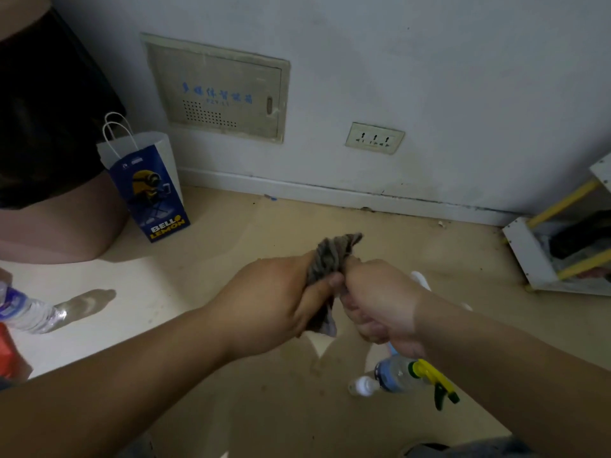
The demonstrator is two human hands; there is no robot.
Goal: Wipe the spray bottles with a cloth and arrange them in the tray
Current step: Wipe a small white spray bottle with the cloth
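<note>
Spray bottle of clear plastic with a yellow-and-green trigger head [396, 375] is lying on its side on the beige floor [231, 226], low and to the right of the hands.

Far left, a clear plastic water bottle [26, 312] is lying on a white surface [99, 325], and a blue-and-white paper bag [148, 186] is standing near the wall.

At centre, the left hand [281, 299] is gripping a grey crumpled cloth [330, 256], its thumb pressing into the fabric. The right hand [380, 299] is meeting it, fingers curling against the same cloth, so the two hands are working close together. White and pale blue fragments are showing behind and under the right hand; whether they belong to something held cannot be told.

The spray bottle is resting just under the right wrist, its long axis running roughly left to right, with the pale rounded end pointing left and the trigger head pointing right beneath the forearm. The right hand is judged the nearer one, reaching down and back toward the body.

Far right, a white-and-yellow rack [529, 256] is leaning at the edge. No tray is showing.
</note>
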